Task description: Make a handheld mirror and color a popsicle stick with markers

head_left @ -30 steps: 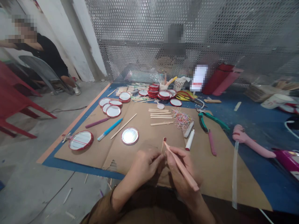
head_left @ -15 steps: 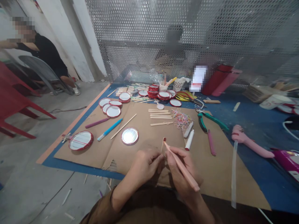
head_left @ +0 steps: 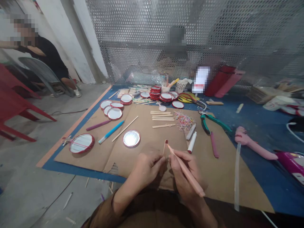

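Blue table (head_left: 261, 133) below, with brown cardboard (head_left: 152, 139) on top. In the curled right hand (head_left: 184, 183), holds a pink marker (head_left: 190, 177). In the left hand (head_left: 149, 163), closed in a pinch, has a thin little stick (head_left: 164, 148) over the cardboard, with its dark red end by the marker's tip.

Far: perforated metal panel (head_left: 137, 41), pale glare toward top. Far left: whitish pillar (head_left: 57, 38), grey chair (head_left: 35, 68). Left: red plastic chair (head_left: 14, 110), grey floor (head_left: 23, 164). Blue table (head_left: 261, 126), tan left edge.
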Available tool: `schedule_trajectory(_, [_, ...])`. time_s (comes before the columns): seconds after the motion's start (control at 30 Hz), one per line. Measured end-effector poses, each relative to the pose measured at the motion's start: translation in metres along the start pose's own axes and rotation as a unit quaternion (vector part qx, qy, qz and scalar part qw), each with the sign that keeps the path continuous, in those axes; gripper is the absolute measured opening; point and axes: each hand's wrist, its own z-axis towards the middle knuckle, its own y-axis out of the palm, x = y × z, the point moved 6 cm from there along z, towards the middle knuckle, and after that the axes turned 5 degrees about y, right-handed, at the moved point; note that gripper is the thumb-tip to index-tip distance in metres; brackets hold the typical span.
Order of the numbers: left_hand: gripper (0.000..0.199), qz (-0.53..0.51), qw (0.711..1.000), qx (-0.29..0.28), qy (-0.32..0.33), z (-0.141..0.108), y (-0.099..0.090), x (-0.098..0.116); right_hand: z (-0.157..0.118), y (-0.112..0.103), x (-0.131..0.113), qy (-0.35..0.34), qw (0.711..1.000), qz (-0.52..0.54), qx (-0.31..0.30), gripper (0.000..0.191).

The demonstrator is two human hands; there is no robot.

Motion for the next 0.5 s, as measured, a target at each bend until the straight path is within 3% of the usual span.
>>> schedule_trajectory(0.17, [0.03,-0.011,1.0,-0.005,-0.005,-0.0005,0.0007,-0.0015,0.0008,0.0036,-0.0057,-0.024,0.999,-0.015,-0.015,0.015])
schedule_trajectory(0.5, [0.031,0.003,1.0,0.004,0.008,0.0005,-0.0006,0.0001,-0.001,-0.0009,-0.002,0.014,1.0,-0.01,0.014,0.016])
